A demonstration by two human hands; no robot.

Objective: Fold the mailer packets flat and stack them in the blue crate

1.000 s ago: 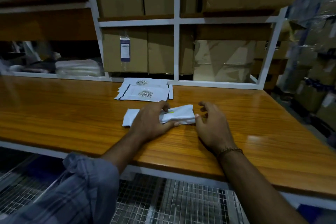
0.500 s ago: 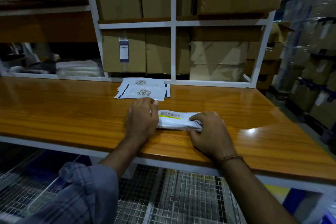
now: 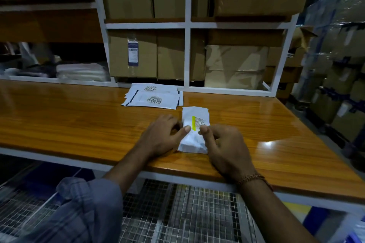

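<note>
A folded white mailer packet (image 3: 194,117) with a yellow-striped label lies on the wooden table (image 3: 59,124), its long side pointing away from me. My left hand (image 3: 162,137) holds its left edge, thumb on top near the label. My right hand (image 3: 225,145) grips the right edge, thumb pressed on top and fingers curled. A stack of flat white mailers (image 3: 153,99) with barcodes lies just behind, near the shelf frame. A blue crate corner (image 3: 316,217) may show at lower right below the table, blurred.
A white shelf frame (image 3: 187,55) full of cardboard boxes rises at the table's back edge. Wrapped boxes are stacked at the right (image 3: 339,65). Wire mesh (image 3: 177,213) lies below the table's front edge. Folded plastic bags (image 3: 83,72) sit on the left shelf.
The folded packet has been turned from lying sideways to pointing away from me. Both hands shifted to its two long edges, thumbs on top.
</note>
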